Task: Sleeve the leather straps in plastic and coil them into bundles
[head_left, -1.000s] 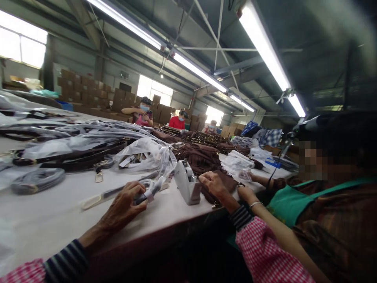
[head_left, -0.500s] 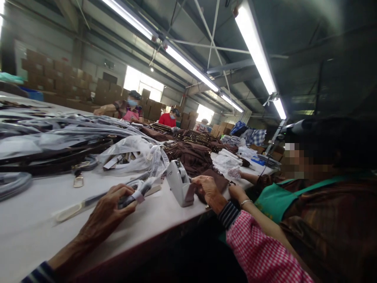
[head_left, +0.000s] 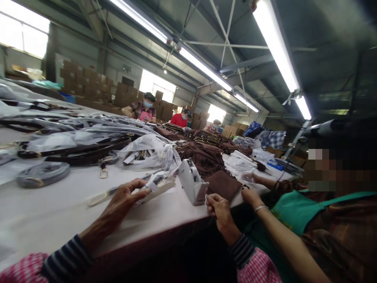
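My left hand [head_left: 126, 200] is closed over the table, thumb and fingers pinching a plastic-wrapped strap [head_left: 154, 184] with a whitish band around it. Just to the right stands a light grey tape dispenser [head_left: 188, 182] near the table's front edge. At its front end, the fingertips of my right hand [head_left: 219, 210] are pressed together on a small pale bit, which looks like a piece of tape. A brown fabric pouch [head_left: 224, 185] lies behind my right hand, next to a co-worker's hand [head_left: 250, 196]. Flat pale strips lie under and beyond my left fingers.
Grey plastic-wrapped straps [head_left: 88, 129] cover the table's left and far side. A clear bag of tags [head_left: 144, 151] lies behind the dispenser, beside piled brown pouches [head_left: 200, 155]. A coiled strap [head_left: 44, 175] is at left. A co-worker in a green apron [head_left: 288, 212] sits close on my right.
My right hand has come down and slightly toward me at the dispenser's front. My left hand has turned, with the wrapped strap still in its fingers. The view has swung left.
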The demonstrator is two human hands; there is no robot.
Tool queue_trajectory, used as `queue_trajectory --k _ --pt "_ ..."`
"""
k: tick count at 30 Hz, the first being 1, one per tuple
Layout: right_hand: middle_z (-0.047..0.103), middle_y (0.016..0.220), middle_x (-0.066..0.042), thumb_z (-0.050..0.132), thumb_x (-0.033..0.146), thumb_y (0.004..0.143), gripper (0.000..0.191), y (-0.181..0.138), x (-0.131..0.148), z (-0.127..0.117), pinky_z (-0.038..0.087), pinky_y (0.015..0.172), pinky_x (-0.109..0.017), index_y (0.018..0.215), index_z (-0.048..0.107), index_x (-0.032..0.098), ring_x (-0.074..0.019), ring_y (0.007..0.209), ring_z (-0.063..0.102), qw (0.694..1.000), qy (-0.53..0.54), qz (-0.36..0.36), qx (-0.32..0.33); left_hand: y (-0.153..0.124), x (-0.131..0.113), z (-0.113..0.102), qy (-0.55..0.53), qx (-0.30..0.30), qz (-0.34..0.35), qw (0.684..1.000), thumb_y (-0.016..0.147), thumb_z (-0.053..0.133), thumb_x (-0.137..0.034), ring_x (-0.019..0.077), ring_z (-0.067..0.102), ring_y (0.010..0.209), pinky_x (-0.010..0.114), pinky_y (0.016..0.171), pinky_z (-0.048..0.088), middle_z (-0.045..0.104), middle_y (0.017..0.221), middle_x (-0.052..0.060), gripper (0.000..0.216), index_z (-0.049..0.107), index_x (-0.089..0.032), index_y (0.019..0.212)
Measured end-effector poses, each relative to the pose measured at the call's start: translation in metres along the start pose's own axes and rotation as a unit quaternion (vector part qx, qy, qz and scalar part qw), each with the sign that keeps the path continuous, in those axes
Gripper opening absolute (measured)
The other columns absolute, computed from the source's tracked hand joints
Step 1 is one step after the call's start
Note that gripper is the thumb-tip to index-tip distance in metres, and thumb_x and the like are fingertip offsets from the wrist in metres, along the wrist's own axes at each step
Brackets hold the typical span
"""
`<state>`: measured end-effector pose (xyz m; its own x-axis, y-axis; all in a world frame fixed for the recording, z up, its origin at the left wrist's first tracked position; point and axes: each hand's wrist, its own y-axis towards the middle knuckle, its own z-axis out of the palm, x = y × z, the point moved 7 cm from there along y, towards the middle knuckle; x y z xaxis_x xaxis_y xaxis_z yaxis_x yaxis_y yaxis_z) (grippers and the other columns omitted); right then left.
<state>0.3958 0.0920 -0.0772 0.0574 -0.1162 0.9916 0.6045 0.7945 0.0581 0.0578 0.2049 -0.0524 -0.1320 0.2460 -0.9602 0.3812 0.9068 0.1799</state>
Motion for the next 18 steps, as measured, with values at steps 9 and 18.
queue_trajectory --k 9,18 --pt "0.057 0.062 0.004 0.087 0.048 0.075 0.043 -0.054 0.025 0.11 0.021 0.041 -0.018 0.074 0.057 0.017 -0.004 0.044 0.039 0.969 0.024 -0.018 0.244 -0.001 -0.012 0.002 -0.002 -0.023 0.039 0.999 0.08 0.066 -0.049 0.0259 0.058 0.089 0.034 0.081 0.038 0.069 0.09 0.002 0.032 0.071 -0.019 0.089" --pt "0.058 0.059 0.003 0.085 0.044 0.076 0.039 -0.052 0.013 0.19 0.02 0.04 -0.019 0.071 0.057 0.017 -0.0045 0.043 0.04 0.949 0.039 0.007 0.313 -0.002 -0.017 -0.001 -0.008 -0.034 0.035 0.999 0.076 0.067 -0.051 0.0266 0.058 0.087 0.036 0.081 0.04 0.07 0.086 0.003 0.036 0.071 -0.017 0.089"
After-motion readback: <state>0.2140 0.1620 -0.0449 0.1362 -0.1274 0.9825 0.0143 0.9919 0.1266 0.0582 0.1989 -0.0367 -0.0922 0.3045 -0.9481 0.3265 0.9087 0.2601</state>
